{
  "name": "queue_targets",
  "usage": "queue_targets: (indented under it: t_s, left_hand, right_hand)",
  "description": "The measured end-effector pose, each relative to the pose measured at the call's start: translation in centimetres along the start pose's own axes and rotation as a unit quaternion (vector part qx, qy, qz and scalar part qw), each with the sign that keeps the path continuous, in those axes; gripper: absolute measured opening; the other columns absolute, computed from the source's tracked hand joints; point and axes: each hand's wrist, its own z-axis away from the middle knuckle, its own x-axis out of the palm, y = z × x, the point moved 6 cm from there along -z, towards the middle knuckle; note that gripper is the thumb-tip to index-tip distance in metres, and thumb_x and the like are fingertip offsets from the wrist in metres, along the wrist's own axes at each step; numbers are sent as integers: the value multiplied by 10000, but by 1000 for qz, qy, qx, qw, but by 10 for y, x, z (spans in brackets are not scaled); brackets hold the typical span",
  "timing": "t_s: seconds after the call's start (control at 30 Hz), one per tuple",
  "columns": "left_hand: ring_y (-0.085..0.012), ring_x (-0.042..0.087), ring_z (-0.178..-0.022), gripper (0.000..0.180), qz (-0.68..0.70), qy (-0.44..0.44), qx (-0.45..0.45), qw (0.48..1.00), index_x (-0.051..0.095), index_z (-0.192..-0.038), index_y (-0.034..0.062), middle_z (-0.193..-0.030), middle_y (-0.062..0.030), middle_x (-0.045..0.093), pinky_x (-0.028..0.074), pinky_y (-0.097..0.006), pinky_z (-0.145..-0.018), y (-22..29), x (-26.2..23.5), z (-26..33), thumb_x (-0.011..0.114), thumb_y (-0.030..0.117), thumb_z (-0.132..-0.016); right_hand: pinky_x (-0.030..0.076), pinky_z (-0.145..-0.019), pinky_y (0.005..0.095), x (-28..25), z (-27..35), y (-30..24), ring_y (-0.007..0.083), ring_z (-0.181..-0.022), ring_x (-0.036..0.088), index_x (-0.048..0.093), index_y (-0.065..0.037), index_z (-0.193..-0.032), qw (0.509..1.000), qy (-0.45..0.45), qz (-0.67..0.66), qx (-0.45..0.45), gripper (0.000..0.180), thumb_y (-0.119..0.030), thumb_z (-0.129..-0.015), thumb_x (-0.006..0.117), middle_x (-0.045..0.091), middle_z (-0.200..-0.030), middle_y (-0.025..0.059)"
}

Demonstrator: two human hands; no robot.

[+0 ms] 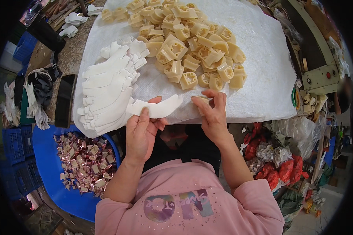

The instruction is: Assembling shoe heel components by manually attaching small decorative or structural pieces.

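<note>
My left hand (141,131) pinches a white curved strip (161,109) between thumb and fingers, just above the table's near edge. The strip's material looks thin and soft. My right hand (214,117) is closed on a beige plastic shoe heel (200,105), mostly covered by the fingers. To the left, a fanned stack of similar white strips (108,86) lies close to my left hand. Beyond both hands spreads a large heap of beige plastic shoe heels (188,47), many with hollows in their ends.
White woven sheeting (266,78) covers the table. A black phone (65,100) lies at its left. Below stands a blue tub (47,156) of shiny pinkish pieces (88,160). Red plastic bags (280,170) are at lower right; a green machine (321,78) stands at far right.
</note>
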Motion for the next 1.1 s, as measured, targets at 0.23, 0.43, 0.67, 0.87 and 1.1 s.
queue_targets:
  t_s: [0.23, 0.43, 0.67, 0.87, 1.1]
  left_hand:
    - [-130, 541, -774, 387, -59, 4, 28, 998, 500, -1164, -96, -989, -122, 594, 429, -261, -650, 0, -1, 7, 418, 231, -972]
    - [-203, 604, -966, 388, -66, -63, 44, 995, 480, -1179, -103, -1110, -175, 571, 545, -318, -793, 12, 31, 17, 359, 215, -991]
    - [-124, 610, -850, 382, -97, -67, 41, 992, 507, -1174, -94, -1004, -120, 617, 511, -225, -691, 18, 33, 23, 370, 214, -993]
    - [-77, 581, -804, 381, -144, -57, 65, 986, 539, -1152, -85, -968, -83, 625, 474, -197, -676, 18, 36, 26, 383, 223, -991]
    - [-114, 584, -891, 390, -217, -31, 120, 968, 519, -1179, -84, -1010, -111, 629, 472, -235, -765, 19, 37, 29, 362, 221, -995]
  right_hand:
    - [493, -744, 346, -24, -2, -22, 308, -878, 607, 573, -52, -1082, 943, 70, -318, 65, 459, 158, -675, 549, 617, -1011, 152]
    - [496, -723, 360, -19, -8, -55, 297, -859, 585, 556, -55, -1093, 930, 152, -304, -138, 436, 111, -694, 617, 580, -1008, 129]
    - [485, -726, 363, -16, -5, -60, 297, -879, 569, 572, -68, -1088, 932, 178, -264, -173, 473, 99, -650, 638, 589, -1013, 121]
    - [481, -723, 354, -14, -4, -59, 296, -866, 563, 576, -64, -1072, 935, 177, -257, -169, 442, 84, -660, 640, 595, -998, 117]
    - [330, -688, 382, -12, -6, -64, 236, -746, 494, 573, -91, -1025, 960, 173, -129, -177, 498, -9, -541, 654, 602, -922, 53]
